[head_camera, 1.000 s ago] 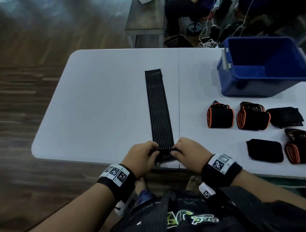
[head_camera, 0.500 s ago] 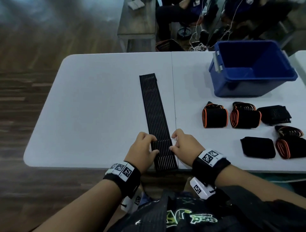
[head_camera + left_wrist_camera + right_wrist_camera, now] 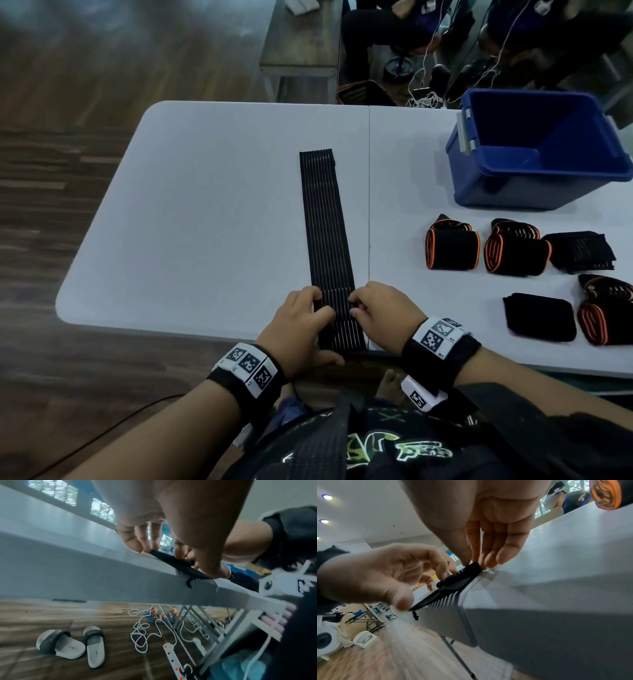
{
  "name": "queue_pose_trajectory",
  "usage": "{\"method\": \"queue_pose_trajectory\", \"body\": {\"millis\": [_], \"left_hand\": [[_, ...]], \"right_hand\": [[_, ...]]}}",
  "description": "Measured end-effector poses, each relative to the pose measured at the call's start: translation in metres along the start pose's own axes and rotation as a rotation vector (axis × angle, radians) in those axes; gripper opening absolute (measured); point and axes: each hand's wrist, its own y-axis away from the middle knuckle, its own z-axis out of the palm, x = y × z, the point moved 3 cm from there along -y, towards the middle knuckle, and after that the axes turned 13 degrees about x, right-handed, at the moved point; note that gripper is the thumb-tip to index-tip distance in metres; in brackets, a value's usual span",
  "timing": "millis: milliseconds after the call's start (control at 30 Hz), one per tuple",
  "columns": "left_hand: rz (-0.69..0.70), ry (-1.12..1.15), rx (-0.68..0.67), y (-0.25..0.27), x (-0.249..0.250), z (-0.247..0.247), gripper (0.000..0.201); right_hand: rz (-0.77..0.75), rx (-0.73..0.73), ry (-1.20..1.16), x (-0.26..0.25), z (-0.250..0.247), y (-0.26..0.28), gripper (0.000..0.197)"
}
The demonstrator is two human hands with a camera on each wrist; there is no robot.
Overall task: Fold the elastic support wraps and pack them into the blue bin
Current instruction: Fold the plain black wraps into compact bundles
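Observation:
A long black ribbed elastic wrap (image 3: 325, 222) lies flat on the white table (image 3: 205, 222), running from mid-table to the near edge. Its near end is turned over onto itself. My left hand (image 3: 310, 313) pinches the left side of that fold and my right hand (image 3: 358, 305) pinches the right side. In the left wrist view my left hand (image 3: 180, 559) holds the wrap (image 3: 171, 559) at the table edge. In the right wrist view my right hand (image 3: 476, 563) pinches the doubled end (image 3: 460, 577). The blue bin (image 3: 513, 193) stands at the far right and looks empty.
Several folded wraps lie right of the seam: two orange-edged rolls (image 3: 452, 248) (image 3: 513, 253), a black bundle (image 3: 579, 250), a black pad (image 3: 539, 317) and another orange-edged roll (image 3: 606, 311). Under the table are sandals (image 3: 68, 646), cables and a power strip (image 3: 173, 655). Seated people are beyond the far edge.
Both hands have moved away from me along the wrap, carrying its near end up off the table edge and over onto the strip.

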Motion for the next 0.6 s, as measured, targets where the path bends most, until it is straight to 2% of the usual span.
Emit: {"method": "queue_pose_trajectory", "body": {"millis": [33,100,200,400,467,533,600], "left_hand": [[0.001,-0.048,-0.036,0.003,0.001,0.001,0.063],[0.013,-0.086,-0.022,0.006,0.002,0.004,0.053],[-0.008,0.028,0.083,0.007,0.002,0.002,0.026],[-0.112,0.176,0.239,-0.004,-0.001,-0.01,0.005],[-0.151,0.176,0.268,-0.009,-0.001,-0.012,0.009],[-0.194,0.181,0.293,-0.012,-0.003,-0.012,0.012],[-0.238,0.184,0.308,-0.015,-0.004,-0.014,0.014]], "right_hand": [[-0.01,-0.004,0.009,0.0,0.0,0.001,0.03],[-0.031,-0.017,0.022,0.0,-0.001,0.002,0.032],[-0.043,-0.04,0.017,0.0,-0.004,0.004,0.039],[-0.039,-0.097,-0.004,0.002,-0.009,0.008,0.059],[-0.027,-0.088,-0.029,0.002,-0.008,0.008,0.053],[0.01,-0.05,-0.069,0.002,-0.007,0.005,0.034],[0.062,-0.011,-0.1,0.003,-0.006,-0.001,0.025]]}}
